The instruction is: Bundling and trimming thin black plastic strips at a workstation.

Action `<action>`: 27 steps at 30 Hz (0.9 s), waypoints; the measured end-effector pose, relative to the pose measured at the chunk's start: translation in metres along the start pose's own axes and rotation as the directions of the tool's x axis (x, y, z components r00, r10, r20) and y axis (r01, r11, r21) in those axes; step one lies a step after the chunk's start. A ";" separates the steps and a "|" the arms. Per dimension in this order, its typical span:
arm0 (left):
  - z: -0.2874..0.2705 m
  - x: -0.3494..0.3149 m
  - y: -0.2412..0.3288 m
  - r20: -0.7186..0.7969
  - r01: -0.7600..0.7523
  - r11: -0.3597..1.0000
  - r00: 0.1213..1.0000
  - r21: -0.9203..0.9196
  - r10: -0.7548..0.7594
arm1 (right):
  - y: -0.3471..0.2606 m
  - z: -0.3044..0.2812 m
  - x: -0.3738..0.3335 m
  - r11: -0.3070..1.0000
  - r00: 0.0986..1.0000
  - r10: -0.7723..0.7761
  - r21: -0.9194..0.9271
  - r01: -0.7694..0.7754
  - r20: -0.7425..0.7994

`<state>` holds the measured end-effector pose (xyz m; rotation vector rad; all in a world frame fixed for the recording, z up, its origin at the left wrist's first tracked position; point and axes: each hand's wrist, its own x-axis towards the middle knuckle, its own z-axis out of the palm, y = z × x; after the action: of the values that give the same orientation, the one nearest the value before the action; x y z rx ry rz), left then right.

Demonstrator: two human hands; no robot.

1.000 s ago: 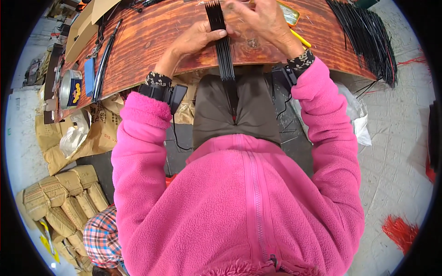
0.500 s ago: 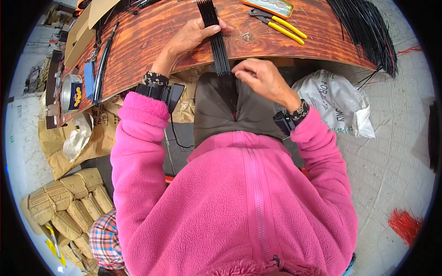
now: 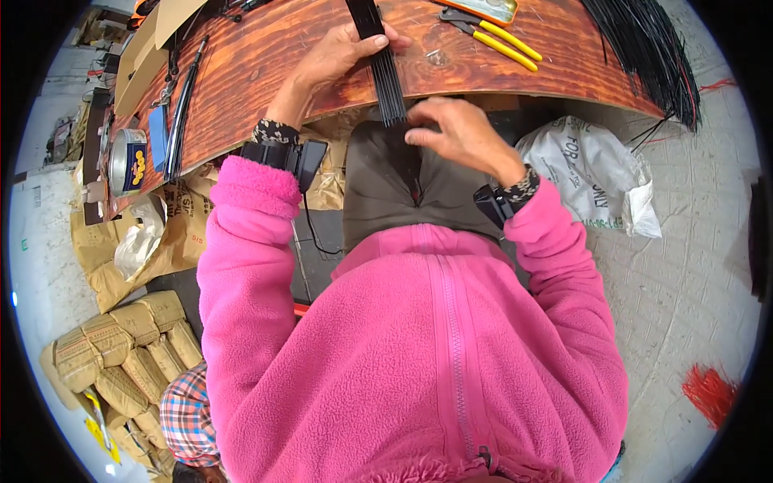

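Observation:
A flat bundle of thin black cables (image 3: pixel 387 87) runs from the table's far side toward me, its cut ends sticking out past the near edge above my lap. My left hand (image 3: pixel 342 56) is closed round it, thumb across the top and fingertips showing on its right side. Close to the cable ends, on their right, is my right hand (image 3: pixel 463 137). Its fingers are curled, the thumb stands a little apart from them, and I see nothing between. Whether a fingertip touches a cable is hard to make out.
Yellow-handled cutters (image 3: pixel 505 46) lie right of the bundle beside a small tray (image 3: pixel 483 8). A large heap of black cables (image 3: pixel 644 60) hangs over the table's right end. At left are a round tin (image 3: pixel 127 161) and a cardboard box (image 3: pixel 141 68). A white sack (image 3: pixel 584 173) stands below right.
My right hand's thumb has parted from its fingers by the cable ends. My left hand keeps its hold on the bundle. The whole view has shifted slightly.

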<state>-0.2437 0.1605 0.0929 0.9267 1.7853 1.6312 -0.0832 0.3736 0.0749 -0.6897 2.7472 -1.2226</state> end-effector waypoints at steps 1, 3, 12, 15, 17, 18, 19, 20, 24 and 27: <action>0.000 0.004 -0.001 0.026 0.004 1.000 1.000 -0.012 -0.003 | -0.005 -0.008 -0.001 0.999 0.998 -0.029 -0.021 0.028 -0.063; -0.002 0.005 0.000 0.018 0.036 0.999 0.999 -0.024 -0.036 | -0.021 -0.013 -0.003 0.994 0.986 -0.061 -0.100 0.046 -0.153; 0.007 0.004 0.012 -0.031 0.177 0.980 0.983 -0.089 -0.180 | -0.063 0.020 0.014 0.987 0.905 -0.111 -0.155 0.050 -0.411; 0.003 0.001 0.010 -0.039 0.185 0.973 0.981 -0.138 -0.192 | -0.075 0.023 0.027 0.998 0.928 -0.063 0.001 0.068 -0.367; -0.001 0.002 0.005 0.003 0.178 0.953 0.983 -0.244 -0.183 | -0.080 0.028 0.044 0.891 0.969 0.022 0.445 0.093 -0.247; -0.002 0.001 0.002 0.005 0.180 0.954 0.983 -0.241 -0.185 | -0.078 0.038 0.055 0.890 0.968 0.022 0.446 0.095 -0.250; -0.001 0.004 0.002 0.011 0.168 0.963 0.985 -0.212 -0.170 | -0.070 0.052 0.067 0.892 0.985 0.100 0.451 -0.026 -0.140; -0.001 0.006 0.003 0.016 0.154 0.971 0.988 -0.180 -0.154 | -0.065 0.065 0.077 0.884 0.984 0.175 0.444 -0.144 -0.031; -0.002 0.008 0.003 0.020 0.143 0.975 0.990 -0.169 -0.142 | -0.069 0.104 0.098 0.672 0.949 0.316 0.709 -0.213 -0.014; -0.002 0.006 0.002 0.018 0.129 0.977 0.992 -0.168 -0.128 | -0.070 0.104 0.097 0.681 0.932 0.353 0.705 -0.198 -0.079</action>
<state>-0.2491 0.1643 0.0953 0.7244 1.6373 1.6646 -0.1202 0.2199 0.0667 -0.0506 2.1039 -2.1263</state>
